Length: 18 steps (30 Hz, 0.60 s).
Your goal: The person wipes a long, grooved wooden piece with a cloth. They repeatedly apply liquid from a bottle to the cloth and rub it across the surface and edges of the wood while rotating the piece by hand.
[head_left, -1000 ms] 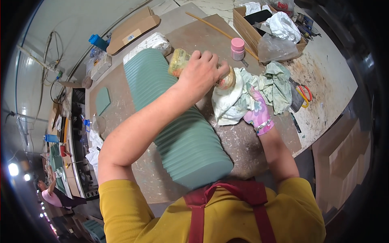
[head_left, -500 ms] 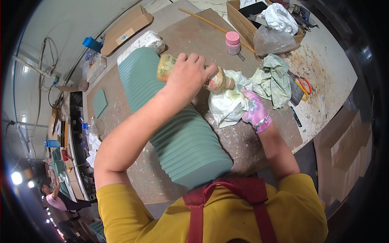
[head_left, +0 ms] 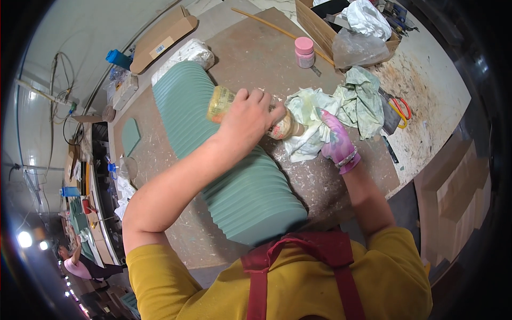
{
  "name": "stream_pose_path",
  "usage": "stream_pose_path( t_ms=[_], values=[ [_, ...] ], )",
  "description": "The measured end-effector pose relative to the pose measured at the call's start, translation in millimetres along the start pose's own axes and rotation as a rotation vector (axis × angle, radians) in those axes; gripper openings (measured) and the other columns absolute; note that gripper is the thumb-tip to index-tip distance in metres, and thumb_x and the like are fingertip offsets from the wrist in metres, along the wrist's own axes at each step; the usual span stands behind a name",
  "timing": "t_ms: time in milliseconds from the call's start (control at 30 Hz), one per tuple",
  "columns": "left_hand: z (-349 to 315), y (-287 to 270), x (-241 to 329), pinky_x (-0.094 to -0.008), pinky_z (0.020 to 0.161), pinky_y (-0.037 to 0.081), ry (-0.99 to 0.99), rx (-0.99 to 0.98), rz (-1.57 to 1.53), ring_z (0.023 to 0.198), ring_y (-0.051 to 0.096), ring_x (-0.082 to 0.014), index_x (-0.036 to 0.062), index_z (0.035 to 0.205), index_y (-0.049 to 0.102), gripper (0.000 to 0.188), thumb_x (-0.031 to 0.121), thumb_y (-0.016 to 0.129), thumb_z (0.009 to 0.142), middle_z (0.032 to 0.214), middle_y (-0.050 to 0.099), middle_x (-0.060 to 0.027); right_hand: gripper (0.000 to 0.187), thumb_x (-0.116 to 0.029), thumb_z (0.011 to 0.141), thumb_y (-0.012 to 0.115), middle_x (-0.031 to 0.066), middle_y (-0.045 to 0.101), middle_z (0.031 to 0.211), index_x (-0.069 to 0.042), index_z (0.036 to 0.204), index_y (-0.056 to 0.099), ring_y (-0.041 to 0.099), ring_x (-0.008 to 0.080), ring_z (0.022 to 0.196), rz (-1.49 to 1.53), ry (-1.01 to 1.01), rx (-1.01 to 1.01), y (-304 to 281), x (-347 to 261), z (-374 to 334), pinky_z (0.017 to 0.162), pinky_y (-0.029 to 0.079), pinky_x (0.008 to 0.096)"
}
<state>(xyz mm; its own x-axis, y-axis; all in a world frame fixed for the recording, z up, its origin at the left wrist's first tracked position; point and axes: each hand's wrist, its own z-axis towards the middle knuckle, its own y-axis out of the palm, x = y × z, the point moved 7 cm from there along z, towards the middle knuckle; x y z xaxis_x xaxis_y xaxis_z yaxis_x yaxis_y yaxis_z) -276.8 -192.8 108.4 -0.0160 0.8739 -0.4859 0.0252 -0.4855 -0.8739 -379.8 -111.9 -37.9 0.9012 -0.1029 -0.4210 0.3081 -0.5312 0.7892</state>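
Observation:
My left hand (head_left: 249, 114) is wrapped from above around a bottle (head_left: 220, 104) with a yellowish body and a worn label. The bottle lies tilted on its side, its narrow neck pointing right at a crumpled white cloth (head_left: 309, 104). A wet, greenish-yellow patch shows on that cloth. My right hand (head_left: 338, 140), in a pink flowered glove, grips the cloth's right side, its fingers partly hidden in the folds. Beneath my left forearm runs a long row of thin green slabs (head_left: 250, 189) packed face to face.
A greenish rag (head_left: 361, 101), scissors (head_left: 400, 113) and a pink-lidded jar (head_left: 304, 52) lie beyond my right hand. Farther back are a wooden stick (head_left: 264, 22) and a cardboard box (head_left: 314, 26) of plastic bags. One loose green slab (head_left: 130, 136) rests at left. Another person (head_left: 80, 264) is far left.
The bottle has tipped further, its neck dropping lower against the cloth. The cloth has bunched up and shifted slightly right, and my gloved hand has turned a little with it.

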Motion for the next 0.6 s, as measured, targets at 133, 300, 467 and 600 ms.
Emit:
stream_pose_path(
  t_ms=[133, 300, 467, 600],
  values=[
    [4, -1, -17, -0.0322, 0.072, 0.037, -0.048, 0.038, 0.052, 0.087, 0.052, -0.0191, 0.0168, 0.112, 0.050, 0.043, 0.012, 0.061, 0.071, 0.089, 0.052, -0.0034, 0.043, -0.026, 0.099, 0.037, 0.0165, 0.053, 0.129, -0.001, 0.134, 0.041, 0.053, 0.0293, 0.116, 0.391, 0.103, -0.762, 11, -1, -4, 0.103, 0.040, 0.0435],
    [6, -3, -28, -0.0327, 0.071, 0.037, -0.082, 0.034, 0.060, 0.086, 0.051, -0.0188, 0.0163, 0.111, 0.050, 0.042, 0.010, 0.061, 0.071, 0.088, 0.052, -0.0029, 0.043, -0.025, 0.099, 0.036, 0.0171, 0.053, 0.128, -0.001, 0.134, 0.041, 0.053, 0.0298, 0.116, 0.081, 0.033, -0.244, -6, 7, 0, 0.103, 0.040, 0.0441],
    [5, -5, -30, -0.0329, 0.071, 0.037, -0.095, 0.048, 0.038, 0.085, 0.052, -0.0187, 0.0165, 0.111, 0.051, 0.040, 0.010, 0.060, 0.072, 0.088, 0.052, -0.0028, 0.041, -0.023, 0.098, 0.039, 0.0176, 0.054, 0.124, 0.000, 0.132, 0.042, 0.057, 0.0296, 0.111, -0.049, -0.050, -0.039, 2, -3, -13, 0.098, 0.046, 0.0430],
    [12, -12, -20, -0.0327, 0.071, 0.037, -0.057, 0.070, 0.006, 0.085, 0.052, -0.0187, 0.0170, 0.111, 0.052, 0.040, 0.011, 0.060, 0.072, 0.089, 0.052, -0.0025, 0.040, -0.020, 0.097, 0.042, 0.0170, 0.056, 0.120, 0.002, 0.130, 0.043, 0.060, 0.0279, 0.105, 0.369, 0.018, -0.573, 7, 5, -17, 0.092, 0.050, 0.0416]
  ],
)
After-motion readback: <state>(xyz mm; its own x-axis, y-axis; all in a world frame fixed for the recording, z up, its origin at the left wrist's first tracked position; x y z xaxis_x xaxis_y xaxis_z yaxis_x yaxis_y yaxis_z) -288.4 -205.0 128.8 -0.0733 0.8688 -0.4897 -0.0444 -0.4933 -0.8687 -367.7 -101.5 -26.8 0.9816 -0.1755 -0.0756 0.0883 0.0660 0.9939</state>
